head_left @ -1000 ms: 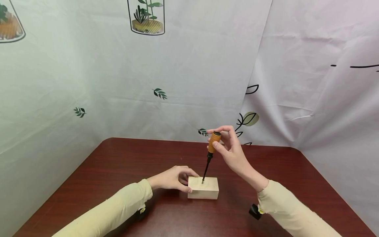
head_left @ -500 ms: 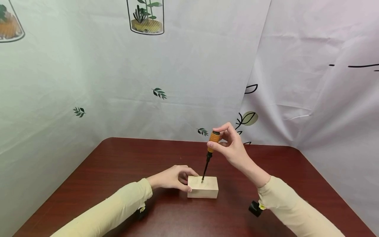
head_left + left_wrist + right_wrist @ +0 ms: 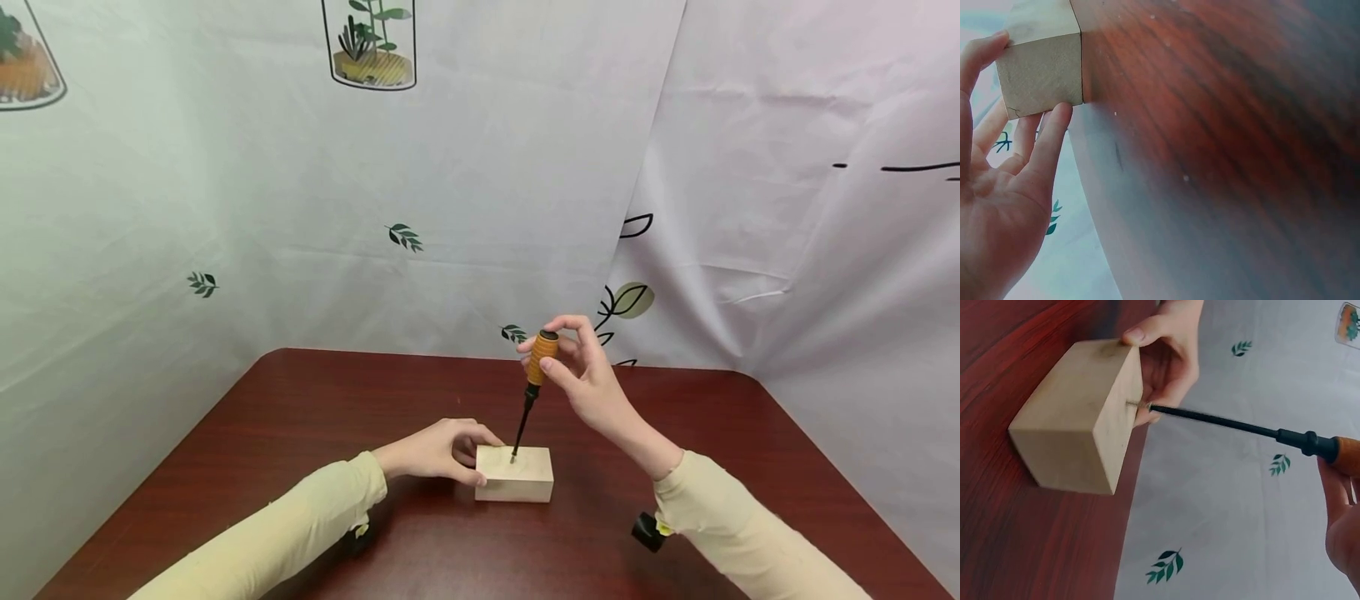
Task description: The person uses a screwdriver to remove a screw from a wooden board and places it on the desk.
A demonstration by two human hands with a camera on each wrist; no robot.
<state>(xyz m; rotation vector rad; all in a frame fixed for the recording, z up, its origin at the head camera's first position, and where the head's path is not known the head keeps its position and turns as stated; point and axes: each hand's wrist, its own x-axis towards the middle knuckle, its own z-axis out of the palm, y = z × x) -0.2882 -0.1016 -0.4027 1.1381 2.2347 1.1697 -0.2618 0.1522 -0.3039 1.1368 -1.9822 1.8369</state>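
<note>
A pale wooden block (image 3: 525,492) rests on the table. My left hand (image 3: 431,450) grips its left end, thumb on the near side and fingers on the far side; the left wrist view shows the thumb and fingertips at the block's edges (image 3: 1041,75). A small screw (image 3: 1133,403) stands in the block's top face. Against the screw's head sits the tip of a screwdriver (image 3: 542,360) with an orange handle and a black shaft, leaning slightly right. My right hand (image 3: 592,383) holds the handle between thumb and fingers, the index finger at its top end.
The dark red-brown table (image 3: 315,400) has rounded far corners. Behind and beside it hangs a pale cloth (image 3: 480,167) printed with leaves and jars. A black wrist device (image 3: 648,532) hangs under the right sleeve.
My right thumb and fingers have rolled around the screwdriver's handle and back, the far fingers extending again behind it. The block and my left hand have stayed in place.
</note>
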